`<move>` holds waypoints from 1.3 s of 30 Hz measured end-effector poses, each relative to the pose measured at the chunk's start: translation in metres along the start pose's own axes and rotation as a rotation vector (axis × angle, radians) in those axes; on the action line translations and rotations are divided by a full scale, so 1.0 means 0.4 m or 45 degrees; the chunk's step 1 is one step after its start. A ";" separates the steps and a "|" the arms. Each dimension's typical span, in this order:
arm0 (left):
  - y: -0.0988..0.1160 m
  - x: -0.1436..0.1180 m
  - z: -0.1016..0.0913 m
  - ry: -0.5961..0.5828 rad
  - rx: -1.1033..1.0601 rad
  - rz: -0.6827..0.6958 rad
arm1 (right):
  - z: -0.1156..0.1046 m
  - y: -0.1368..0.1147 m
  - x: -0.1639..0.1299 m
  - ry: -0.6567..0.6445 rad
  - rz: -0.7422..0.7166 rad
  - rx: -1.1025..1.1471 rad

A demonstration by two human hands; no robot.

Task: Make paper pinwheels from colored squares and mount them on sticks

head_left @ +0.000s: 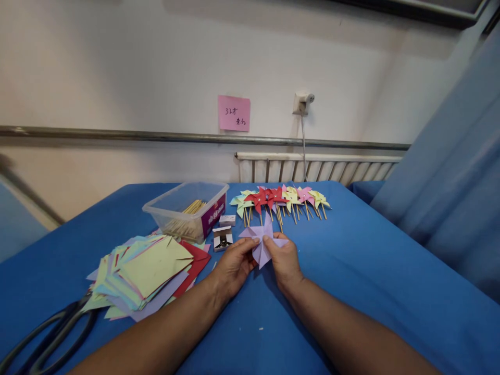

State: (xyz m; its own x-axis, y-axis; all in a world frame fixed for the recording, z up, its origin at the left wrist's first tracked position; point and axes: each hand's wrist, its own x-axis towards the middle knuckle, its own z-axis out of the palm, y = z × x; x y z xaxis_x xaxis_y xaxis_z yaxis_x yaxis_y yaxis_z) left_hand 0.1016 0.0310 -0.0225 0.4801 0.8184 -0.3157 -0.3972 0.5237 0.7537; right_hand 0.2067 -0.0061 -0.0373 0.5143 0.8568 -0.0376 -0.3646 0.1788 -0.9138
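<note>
A lilac paper pinwheel [264, 240] lies half folded over the blue tablecloth [363, 271], pinched at its centre between both hands. My left hand [233, 264] grips its left side and my right hand [284, 258] presses its middle with thumb and forefinger. Just beyond them a row of finished pinwheels on wooden sticks [280, 200] lies in red, yellow, pink and green.
A stack of coloured paper squares [146, 272] lies at the left, with black scissors [49, 336] at the near left corner. Behind it stand a clear plastic box of wooden sticks [187, 209] and two small open boxes [223, 238]. A radiator [316, 167] runs along the wall.
</note>
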 end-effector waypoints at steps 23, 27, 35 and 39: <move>0.032 0.006 0.000 0.143 -0.100 0.097 | -0.016 -0.011 -0.023 -0.325 -0.263 -0.173; 0.038 0.008 -0.004 0.161 -0.134 0.074 | -0.016 -0.012 -0.036 -0.461 -0.346 -0.355; 0.037 0.021 -0.014 0.158 -0.140 0.073 | -0.034 -0.003 -0.012 -0.464 -0.344 -0.446; 0.033 0.017 -0.012 0.137 -0.123 0.084 | -0.031 -0.004 -0.005 -0.445 -0.307 -0.429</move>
State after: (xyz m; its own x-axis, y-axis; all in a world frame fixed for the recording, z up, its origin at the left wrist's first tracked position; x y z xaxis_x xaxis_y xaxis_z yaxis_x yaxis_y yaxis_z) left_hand 0.0961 0.0448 -0.0174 0.3663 0.8696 -0.3311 -0.5010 0.4842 0.7173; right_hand 0.2157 -0.0142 -0.0409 0.2424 0.9309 0.2734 0.0307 0.2743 -0.9612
